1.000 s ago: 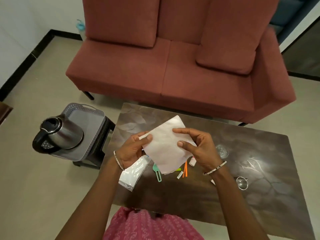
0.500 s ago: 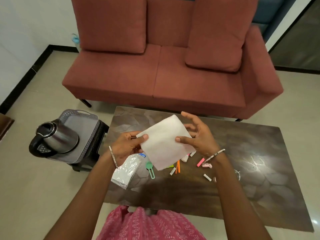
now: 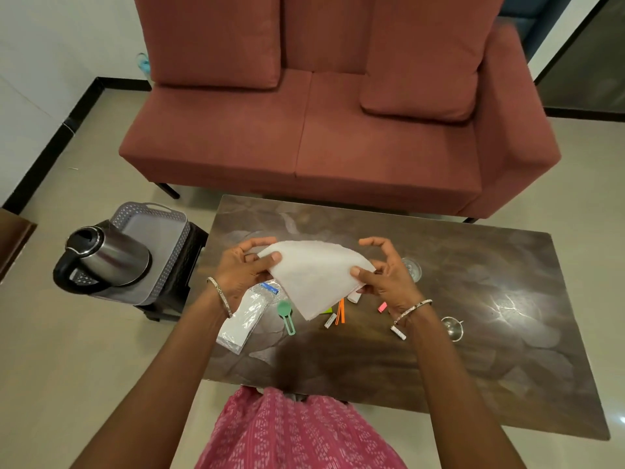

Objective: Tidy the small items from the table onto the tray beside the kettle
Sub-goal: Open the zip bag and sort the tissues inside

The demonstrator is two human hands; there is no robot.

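A white sheet, thin and soft like a paper napkin, is held up in the air above the tabletop, bowed into an arch, with one corner hanging down toward the person. The left hand pinches the sheet's left corner between its thumb and curled fingers. The right hand pinches the sheet's right edge with its thumb on top, and its upper fingers are hooked loosely above the sheet, free of it.

Just below the sheet's hanging corner lie a green scoop, a pair of orange sticks and a small white piece. A pink bit lies to the right of that corner, near the right wrist. A clear plastic bag sits below and to the left of the sheet, under the left wrist; whether it lies on the tabletop or hangs from that hand cannot be told. Two small glass pieces show to the right of the sheet, one just past the right hand and one lower down.

Well to the left of the sheet, off the tabletop, a grey perforated tray rests on a dark stool, and a steel kettle stands on the tray. A red sofa stands beyond the sheet.
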